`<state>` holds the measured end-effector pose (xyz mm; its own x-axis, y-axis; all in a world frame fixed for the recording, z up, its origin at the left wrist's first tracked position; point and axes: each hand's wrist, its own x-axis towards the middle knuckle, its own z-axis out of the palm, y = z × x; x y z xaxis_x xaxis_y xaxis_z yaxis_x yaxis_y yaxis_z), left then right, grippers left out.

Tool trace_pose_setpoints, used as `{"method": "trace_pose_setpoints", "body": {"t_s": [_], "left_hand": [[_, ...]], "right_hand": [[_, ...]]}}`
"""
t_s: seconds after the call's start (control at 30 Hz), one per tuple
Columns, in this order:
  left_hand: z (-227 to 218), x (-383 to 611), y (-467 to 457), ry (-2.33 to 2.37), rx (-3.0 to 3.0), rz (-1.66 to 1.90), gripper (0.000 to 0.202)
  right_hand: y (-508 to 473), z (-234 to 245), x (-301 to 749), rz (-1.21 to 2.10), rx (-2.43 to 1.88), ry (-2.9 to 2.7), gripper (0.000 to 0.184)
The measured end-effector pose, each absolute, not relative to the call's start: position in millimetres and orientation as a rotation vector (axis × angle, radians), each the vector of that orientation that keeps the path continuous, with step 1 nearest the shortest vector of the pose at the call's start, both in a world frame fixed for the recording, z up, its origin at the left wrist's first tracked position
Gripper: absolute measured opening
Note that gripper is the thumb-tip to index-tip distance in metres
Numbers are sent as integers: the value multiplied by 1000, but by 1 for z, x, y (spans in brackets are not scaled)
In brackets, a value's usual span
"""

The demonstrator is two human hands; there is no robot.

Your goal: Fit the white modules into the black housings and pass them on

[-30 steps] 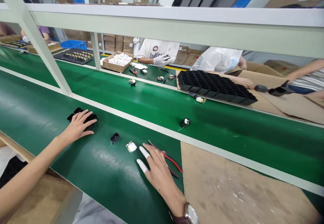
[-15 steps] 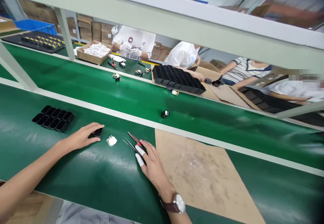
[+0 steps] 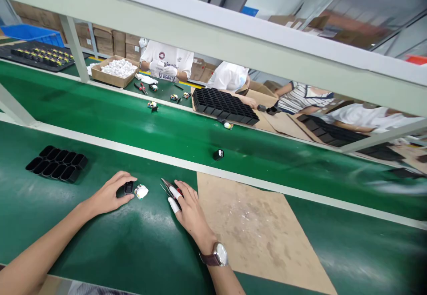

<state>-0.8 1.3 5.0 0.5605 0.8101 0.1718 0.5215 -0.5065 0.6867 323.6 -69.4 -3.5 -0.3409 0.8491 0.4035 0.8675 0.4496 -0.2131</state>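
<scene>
My left hand [image 3: 111,193] grips a small black plastic case [image 3: 128,187] between thumb and fingers, its opening showing. Just right of it a small circuit board [image 3: 141,192] with a white top lies on the green bench, very close to my thumb tip. White finger cots cover two fingertips of my right hand [image 3: 188,210]. That hand is closed over a pair of thin tweezers [image 3: 164,190], whose tips point left. Against them, partly under my fingers, are red-handled pliers [image 3: 167,183]; whether I also grip these is hidden.
A block of black cases [image 3: 56,164] stands at left. Brown cardboard [image 3: 253,224] covers the bench at right. Beyond a pale rail [image 3: 160,158], a filled case [image 3: 218,154] and boards lie on the green belt. Co-workers sit opposite; a frame beam crosses above.
My left hand has brought the black case rightward and nearer, up beside the circuit board. The tweezers have shifted slightly closer to the pliers. The whole view has moved a little.
</scene>
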Motion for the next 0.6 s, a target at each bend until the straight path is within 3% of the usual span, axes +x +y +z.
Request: {"method": "trace_pose_setpoints", "body": {"t_s": [0.3, 0.6], "left_hand": [[4, 4, 0, 1055, 2189, 595, 59], [2, -1, 2, 1064, 2143, 493, 62]], "right_hand": [[-60, 13, 254, 157, -1450, -2273, 51], [-65, 4, 292, 102, -1407, -2296, 43]]}}
